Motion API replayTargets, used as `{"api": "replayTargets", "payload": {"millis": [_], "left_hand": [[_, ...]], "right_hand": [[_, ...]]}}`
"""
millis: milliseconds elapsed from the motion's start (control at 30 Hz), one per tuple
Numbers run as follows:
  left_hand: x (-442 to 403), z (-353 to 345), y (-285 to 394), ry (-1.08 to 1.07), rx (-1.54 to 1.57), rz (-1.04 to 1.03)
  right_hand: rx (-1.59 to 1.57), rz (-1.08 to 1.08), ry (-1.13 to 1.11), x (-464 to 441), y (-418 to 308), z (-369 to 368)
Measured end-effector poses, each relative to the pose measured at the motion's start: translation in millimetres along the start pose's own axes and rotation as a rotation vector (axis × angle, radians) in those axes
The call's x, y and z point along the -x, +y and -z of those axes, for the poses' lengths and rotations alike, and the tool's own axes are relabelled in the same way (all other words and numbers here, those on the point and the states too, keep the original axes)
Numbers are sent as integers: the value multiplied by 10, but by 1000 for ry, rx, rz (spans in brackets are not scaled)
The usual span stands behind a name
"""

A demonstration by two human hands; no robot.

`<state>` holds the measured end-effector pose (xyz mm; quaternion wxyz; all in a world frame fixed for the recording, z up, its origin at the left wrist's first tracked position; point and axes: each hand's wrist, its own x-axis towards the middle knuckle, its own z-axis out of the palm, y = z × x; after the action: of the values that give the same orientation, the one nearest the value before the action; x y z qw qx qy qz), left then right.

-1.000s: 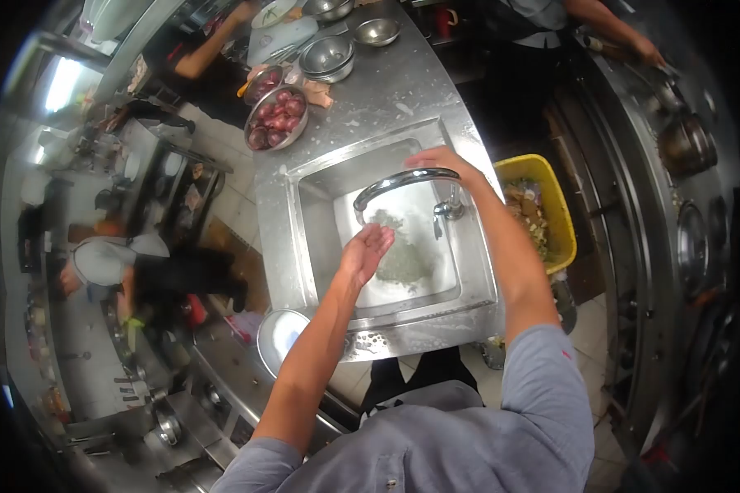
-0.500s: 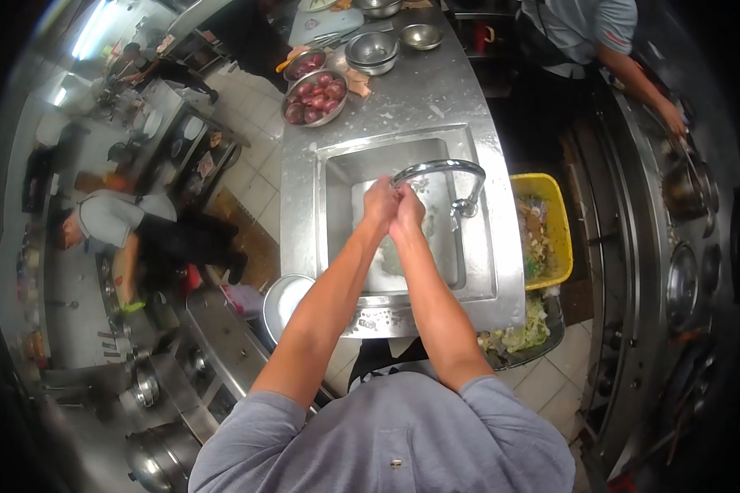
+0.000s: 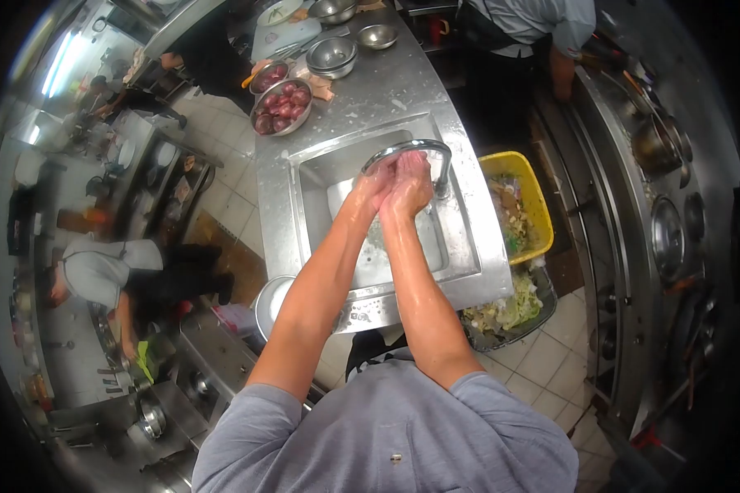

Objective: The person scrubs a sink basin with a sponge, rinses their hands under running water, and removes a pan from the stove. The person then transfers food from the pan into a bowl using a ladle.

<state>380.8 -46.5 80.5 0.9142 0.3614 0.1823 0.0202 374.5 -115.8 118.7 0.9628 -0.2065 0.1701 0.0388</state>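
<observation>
My left hand [image 3: 376,186] and my right hand [image 3: 408,182] are side by side over the steel sink [image 3: 426,284], touching each other with palms turned up and cupped. The curved chrome tap [image 3: 407,145] arches just over their fingers. Both hands and the forearms look wet, and no object shows in the palms. The tap's spout partly hides the left fingertips. Water and pale suds lie at the bottom of the sink.
Red onions [image 3: 284,107] fill a bowl on the counter, near stacked metal bowls [image 3: 332,56]. A yellow bin [image 3: 544,215] and a dark bin of cabbage scraps [image 3: 514,320] stand right. Co-workers are at the left [image 3: 111,271] and upper right [image 3: 522,29].
My hands have gone from clasped together to opened and cupped, palms up, closer under the tap. The camera view has shifted; the co-worker at upper right has drawn an arm back from the stove.
</observation>
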Motion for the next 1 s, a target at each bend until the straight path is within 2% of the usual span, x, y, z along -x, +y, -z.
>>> {"api": "replayTargets", "payload": {"millis": [100,167,233,267,300,367,400,433,500,533,567,633,667,700,767,900,1000], "left_hand": [[56,-90,15,57,22,16],[158,-129,23,85,-81,-9],[77,41,-22,194,267,-37],[38,214,-41,41,209,-107],[91,176,-9,39,208,-101],[263,62,62,240,314,-244],[295,110,78,316,201,-279],[321,152,88,325,202,-281],[342,209,206,383,-42,-261],[329,200,257,382,-138,-174],[291,176,309,389,-133,-187],[191,172,347,191,-4,-64],[294,-47,415,197,35,-31],[308,-94,428,198,38,-31],[259,-155,449,188,41,13],[142,-31,451,214,117,-15],[109,16,437,131,61,-22]], "right_hand": [[-17,-66,99,-32,-20,15],[-53,-72,176,-89,10,58],[13,-95,141,-60,-30,89],[98,-196,71,-1,-102,84],[97,-191,75,-51,-21,132],[290,-341,-165,-166,293,283],[293,-398,-67,-81,336,254],[296,-406,-65,-50,346,260],[172,-575,91,-77,420,159],[91,-525,176,-100,471,113],[96,-534,166,-158,505,53],[-157,-227,152,-235,526,-43],[-54,-231,138,23,195,-320],[-52,-232,139,13,237,-320],[-31,-81,161,-102,351,-342],[-69,-142,178,65,196,-507],[-26,-142,154,111,111,-553]]}}
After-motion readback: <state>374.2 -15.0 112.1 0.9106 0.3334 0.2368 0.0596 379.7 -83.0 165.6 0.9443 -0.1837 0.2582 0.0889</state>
